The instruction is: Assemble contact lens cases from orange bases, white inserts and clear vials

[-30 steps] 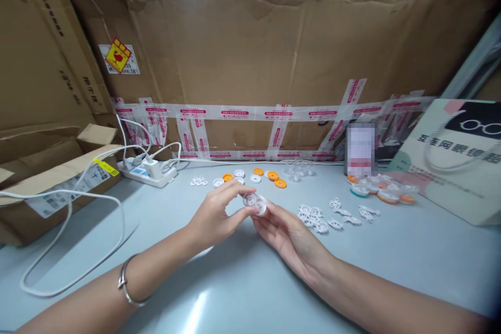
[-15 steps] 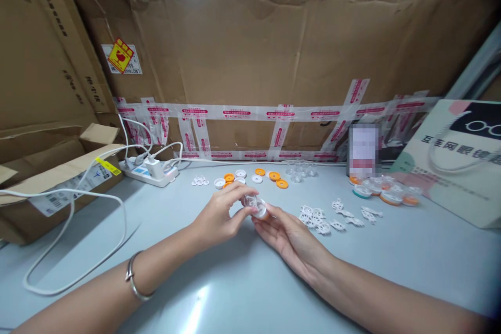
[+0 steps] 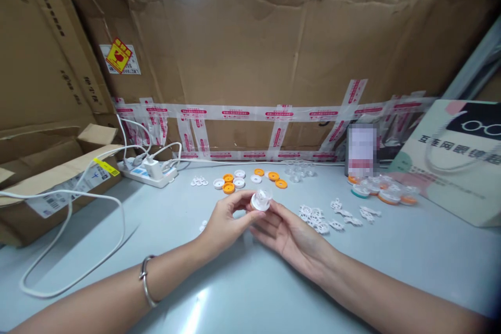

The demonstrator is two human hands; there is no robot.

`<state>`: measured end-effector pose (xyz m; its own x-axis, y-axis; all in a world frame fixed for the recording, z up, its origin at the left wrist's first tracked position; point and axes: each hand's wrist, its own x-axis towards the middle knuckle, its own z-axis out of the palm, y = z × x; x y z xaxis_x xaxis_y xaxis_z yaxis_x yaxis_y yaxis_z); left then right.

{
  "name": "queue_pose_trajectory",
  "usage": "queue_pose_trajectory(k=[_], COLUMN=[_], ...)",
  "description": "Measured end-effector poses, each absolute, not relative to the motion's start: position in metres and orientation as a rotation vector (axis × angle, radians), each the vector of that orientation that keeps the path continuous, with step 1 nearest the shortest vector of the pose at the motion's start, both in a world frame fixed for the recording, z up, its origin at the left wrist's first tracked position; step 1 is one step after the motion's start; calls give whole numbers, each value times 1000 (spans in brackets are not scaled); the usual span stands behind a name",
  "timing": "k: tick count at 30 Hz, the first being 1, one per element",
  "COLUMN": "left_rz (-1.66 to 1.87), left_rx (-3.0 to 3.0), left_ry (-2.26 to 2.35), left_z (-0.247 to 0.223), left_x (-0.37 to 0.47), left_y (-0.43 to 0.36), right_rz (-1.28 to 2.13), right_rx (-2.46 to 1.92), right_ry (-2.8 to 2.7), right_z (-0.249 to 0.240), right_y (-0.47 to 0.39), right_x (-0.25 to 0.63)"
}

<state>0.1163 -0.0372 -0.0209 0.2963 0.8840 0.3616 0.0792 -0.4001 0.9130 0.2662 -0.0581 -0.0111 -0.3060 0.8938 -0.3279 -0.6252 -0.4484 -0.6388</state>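
Observation:
A small round piece (image 3: 261, 200), white at the rim with a clear top, is held up over the table between both hands. My left hand (image 3: 230, 218) pinches it from the left with thumb and fingers. My right hand (image 3: 288, 229) grips its right side with thumb and fingertips, palm turned up. Behind the hands lie orange rings (image 3: 228, 187) and white discs (image 3: 218, 183). To the right of the hands is a pile of white lattice-like pieces (image 3: 311, 215). Small white parts (image 3: 199, 181) lie at the left.
Clear pieces (image 3: 299, 171) and a cluster of assembled round pieces (image 3: 389, 197) sit toward the back right, near a phone (image 3: 362, 150). A power strip (image 3: 160, 178), loose white cable (image 3: 121, 240) and open carton (image 3: 58, 177) are at left. A large cardboard box (image 3: 250, 52) stands behind.
The held piece has been turned, its clear part now upward and its orange side out of sight. My left hand has shifted slightly down, uncovering an orange ring and small white parts.

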Motion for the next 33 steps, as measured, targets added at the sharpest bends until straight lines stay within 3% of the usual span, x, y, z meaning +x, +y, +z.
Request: queue_pose_trajectory(k=[14,17,22,33], left_rz=[1011,1010,968,978], left_rx=[1138,1151,1295,1358], left_ry=[734,765,860,855], left_z=[-22,-20,-15,-1], left_x=[114,113,113,117], left_y=[-37,-37,-39,-51], right_rz=[1738,1613,1123,1032], right_rx=[-998,-1053,-1060,-920], right_ry=[-755,-924,-1403,-1416], right_z=[-11,-6,8,7], right_y=[-50,-48,-44,-48], right_x=[273,275,281,276])
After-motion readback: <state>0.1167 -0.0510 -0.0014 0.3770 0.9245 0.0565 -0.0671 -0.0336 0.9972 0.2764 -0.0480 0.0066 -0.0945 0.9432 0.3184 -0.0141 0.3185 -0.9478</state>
